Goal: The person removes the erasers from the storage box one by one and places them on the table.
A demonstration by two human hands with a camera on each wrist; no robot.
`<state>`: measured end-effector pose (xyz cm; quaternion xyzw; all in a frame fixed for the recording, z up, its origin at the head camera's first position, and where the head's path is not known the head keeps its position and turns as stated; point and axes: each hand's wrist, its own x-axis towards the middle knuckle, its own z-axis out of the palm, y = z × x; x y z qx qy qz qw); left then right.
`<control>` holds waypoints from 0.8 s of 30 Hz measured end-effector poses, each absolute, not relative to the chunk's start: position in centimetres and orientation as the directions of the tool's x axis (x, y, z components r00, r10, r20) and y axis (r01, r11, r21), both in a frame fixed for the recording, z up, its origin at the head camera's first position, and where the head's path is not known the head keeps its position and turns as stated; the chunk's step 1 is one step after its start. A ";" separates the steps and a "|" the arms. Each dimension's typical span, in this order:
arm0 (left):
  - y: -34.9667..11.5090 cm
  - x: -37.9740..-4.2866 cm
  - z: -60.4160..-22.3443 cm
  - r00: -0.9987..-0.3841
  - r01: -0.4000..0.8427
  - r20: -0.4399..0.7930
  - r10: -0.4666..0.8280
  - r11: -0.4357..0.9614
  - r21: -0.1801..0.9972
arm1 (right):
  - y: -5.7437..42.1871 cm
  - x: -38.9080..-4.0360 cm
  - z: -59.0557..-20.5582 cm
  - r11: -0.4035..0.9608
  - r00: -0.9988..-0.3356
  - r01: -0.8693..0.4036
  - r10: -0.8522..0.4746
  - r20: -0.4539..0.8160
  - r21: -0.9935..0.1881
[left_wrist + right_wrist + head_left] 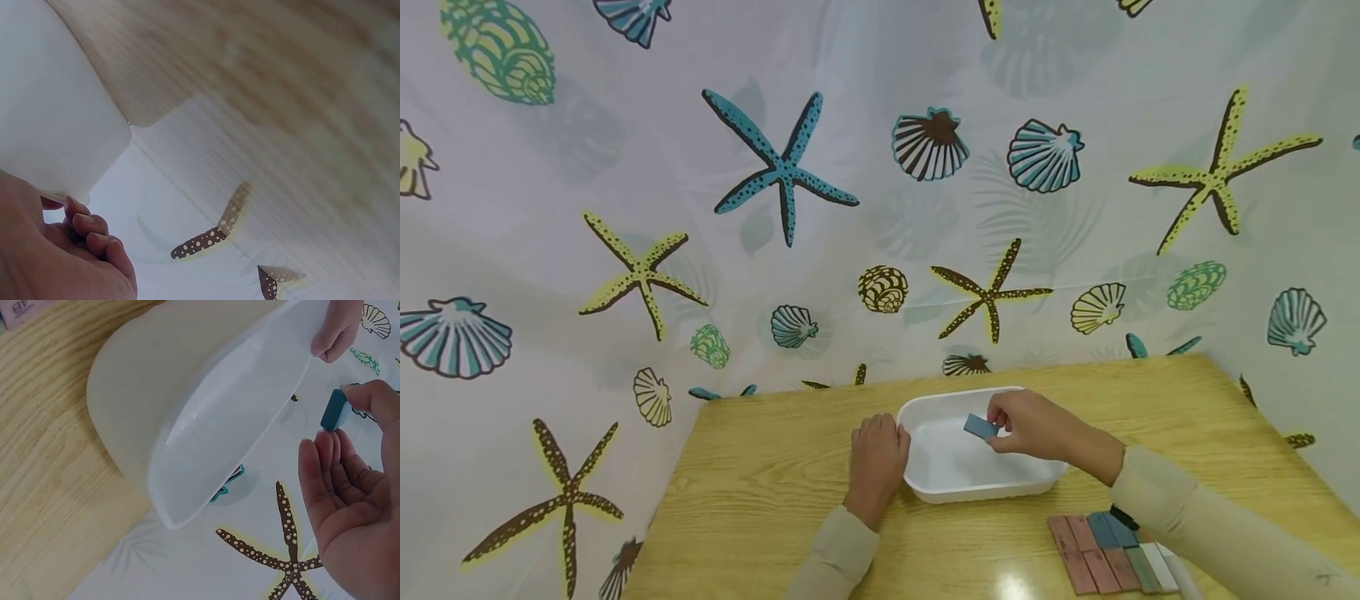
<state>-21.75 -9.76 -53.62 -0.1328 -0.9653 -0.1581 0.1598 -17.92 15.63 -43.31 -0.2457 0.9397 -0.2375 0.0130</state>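
Note:
A blue eraser (981,427) is pinched between the thumb and fingertips of my right hand (1030,423), above the inside of a white oblong dish (977,493). The same eraser (335,410) appears in the right wrist view, one end showing beyond the thumb. My left hand (878,458) grips the dish's left rim. In the left wrist view, the curled fingers of this hand (69,250) meet the rim, and the dish wall (56,106) rises beside them.
Several erasers lie in a close block on the wooden table (760,492), front right: pink erasers (1101,571), a blue one (1102,530), a green one (1141,570) and a white one (1160,568). My right forearm passes over part of them. A shell-patterned cloth (850,350) hangs behind the table.

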 end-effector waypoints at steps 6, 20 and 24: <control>-9.7 -21.9 -53.7 -0.911 0.306 0.355 0.209 0.920 0.243 | 16.9 -15.8 -42.7 0.773 -0.906 -0.408 -0.408 0.113 -0.485; -9.6 -21.8 -53.5 -0.913 0.304 0.352 0.208 0.921 0.243 | 18.1 -10.6 -42.8 0.736 -0.937 -0.315 -0.342 0.072 -0.599; -9.6 -21.8 -53.5 -0.915 0.304 0.346 0.210 0.920 0.246 | 18.1 -9.4 -43.5 0.732 -0.943 -0.303 -0.325 0.078 -0.610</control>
